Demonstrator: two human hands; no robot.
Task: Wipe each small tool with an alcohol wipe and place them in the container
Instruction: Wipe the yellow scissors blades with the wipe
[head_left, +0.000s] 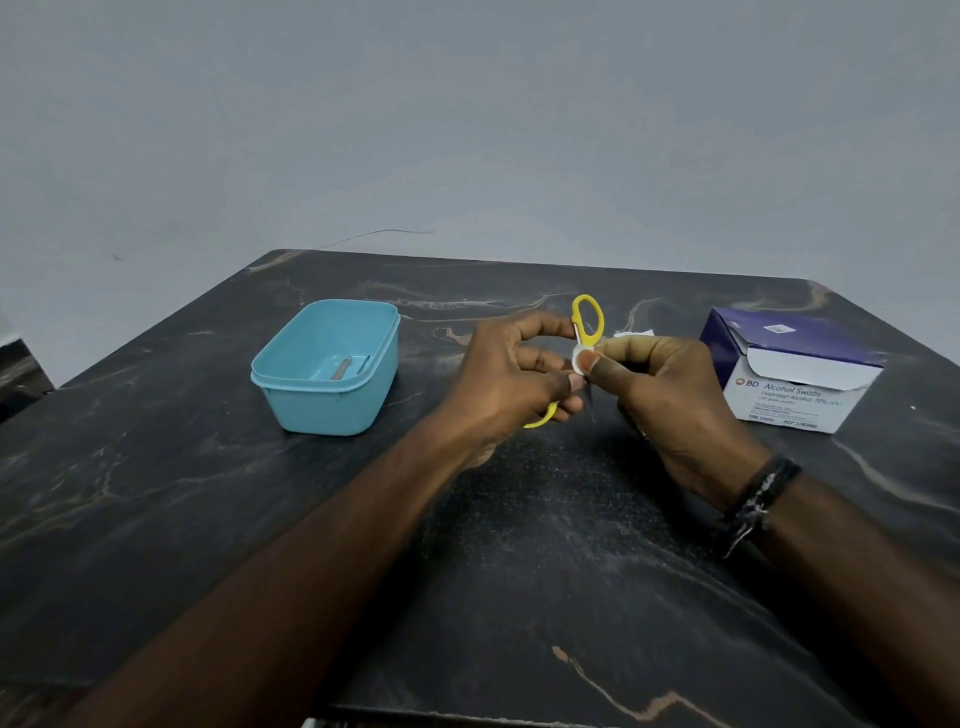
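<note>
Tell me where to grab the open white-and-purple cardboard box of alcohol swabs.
Grip the white-and-purple cardboard box across its two short end walls, coming from above: its flap is open on top, both ends look clear, and the right hand is nearest.

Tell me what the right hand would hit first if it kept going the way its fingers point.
The right hand, pinching the white wipe on the yellow scissors, points leftward. It would probably meet the left hand gripping the scissors first; beyond that sits the blue container, though depth is unclear.
</note>
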